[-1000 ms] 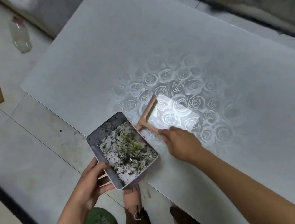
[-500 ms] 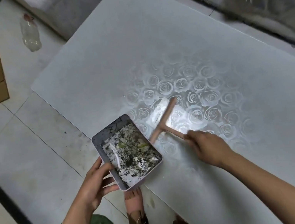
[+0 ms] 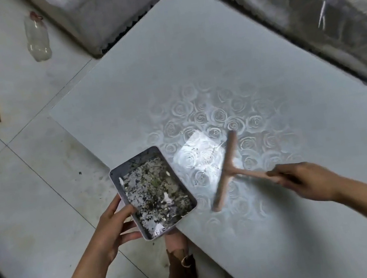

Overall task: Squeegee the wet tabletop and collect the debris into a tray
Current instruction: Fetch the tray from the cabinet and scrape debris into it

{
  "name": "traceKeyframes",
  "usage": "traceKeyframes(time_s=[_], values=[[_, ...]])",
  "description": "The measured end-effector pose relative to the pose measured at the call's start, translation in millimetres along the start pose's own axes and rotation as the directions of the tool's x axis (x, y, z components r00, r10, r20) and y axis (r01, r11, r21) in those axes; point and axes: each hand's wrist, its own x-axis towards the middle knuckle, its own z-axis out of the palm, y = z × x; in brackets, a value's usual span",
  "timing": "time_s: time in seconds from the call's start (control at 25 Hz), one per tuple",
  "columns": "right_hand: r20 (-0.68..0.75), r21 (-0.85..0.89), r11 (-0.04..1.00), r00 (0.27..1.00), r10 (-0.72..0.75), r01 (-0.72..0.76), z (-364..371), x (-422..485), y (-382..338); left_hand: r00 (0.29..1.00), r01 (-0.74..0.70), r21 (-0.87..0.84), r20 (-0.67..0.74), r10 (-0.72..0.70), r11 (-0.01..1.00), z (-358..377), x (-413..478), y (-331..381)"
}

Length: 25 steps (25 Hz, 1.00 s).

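One rect. tray [image 3: 134, 157] w/ speckled debris [image 3: 155, 192] gripped in left hand [image 3: 111, 226], T-shaped squeegee [image 3: 226, 171] held in right hand [image 3: 310, 178], rose-embossed tabletop [image 3: 211, 49]

Squeegee [image 3: 225, 170] — now farther from tray [image 3: 130, 161]

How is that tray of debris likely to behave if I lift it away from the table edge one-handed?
Probably rigid: the tray looks flat and unbent though the left hand grips only one side. Likely heavy for its size and prone to slosh, since the debris looks wet and covers the bottom. It may tip toward the unheld side.
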Motion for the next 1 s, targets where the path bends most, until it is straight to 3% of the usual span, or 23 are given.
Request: traceKeyframes(time_s=[0.2, 0.32, 0.48, 0.64, 0.8, 1.0], values=[[-0.066, -0.025, 0.991, 0.988, -0.136, 0.135, 14, 98, -117, 0.999, 0.016, 0.001, -0.027, -0.016, 1.0, -43, 19, 12], [-0.035, 0.026, 0.998, 0.998, -0.061, 0.062, -20, 75, -100, 0.998, 0.031, -0.038, -0.05, -0.033, 0.999, -79, 26, 14], [-0.035, -0.037, 0.997, 0.997, 0.065, -0.066, -27, 31, -78, 0.995, 0.016, -0.08, -0.096, -0.024, 0.997, -118, 39, 14], [-0.025, -0.013, 0.999, 0.999, -0.04, 0.039, 4, 96, -151, 0.989, 0.047, -0.128, -0.133, -0.064, 0.991, -143, 55, 7], [0.014, -0.135, 0.977, 0.987, -0.162, 0.163, -15, 157, -195, 0.977, 0.068, -0.188, -0.186, -0.103, 0.98, -160, 73, -6], [0.032, -0.089, 0.996, 0.999, -0.025, 0.028, -83, 115, -143, 0.973, 0.102, -0.19, -0.183, -0.137, 0.977, -173, 97, -15]])
